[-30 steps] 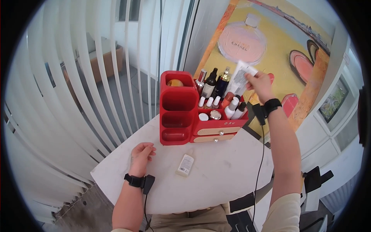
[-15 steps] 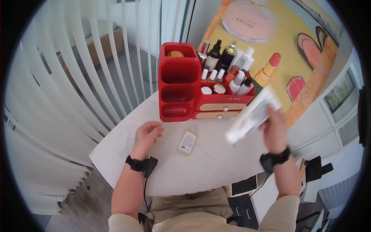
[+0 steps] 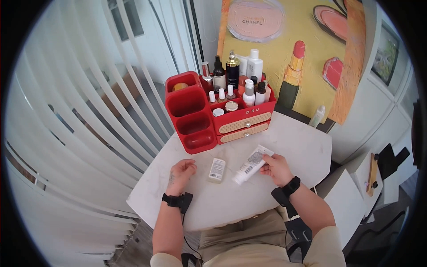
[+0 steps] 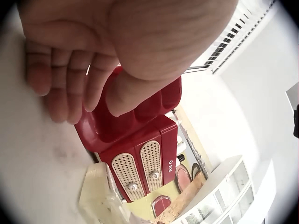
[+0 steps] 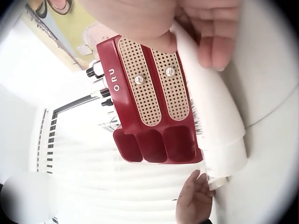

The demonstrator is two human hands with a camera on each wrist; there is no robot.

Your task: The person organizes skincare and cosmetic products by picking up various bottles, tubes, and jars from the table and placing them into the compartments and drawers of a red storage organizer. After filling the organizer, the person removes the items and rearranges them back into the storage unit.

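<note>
A white tube (image 3: 251, 165) with printed text is pinched at its upper end between the thumb and fingers of my right hand (image 3: 276, 171), low over the white table. In the right wrist view the tube (image 5: 212, 98) stretches away from the right hand (image 5: 187, 23), its cap at the far end. Beside it on the table lies a small pale bottle (image 3: 216, 170) with a label. My left hand (image 3: 181, 174) rests near the table surface left of that bottle, holding nothing, fingers loosely bent; the left wrist view shows the left hand (image 4: 93, 51) in front of the red organizer (image 4: 140, 107).
Behind the hands stands the red organizer (image 3: 191, 120) with empty cups at left, bottles and jars at right and two woven-front drawers (image 3: 244, 124). A small clear bottle (image 3: 317, 116) stands at the table's back right, before a painting (image 3: 284, 66). Blinds (image 3: 89, 133) hang at left.
My right hand has brought the white tube from the organizer's right rear down to the table's front, beside the pale bottle. The left hand has stayed near its place, empty.
</note>
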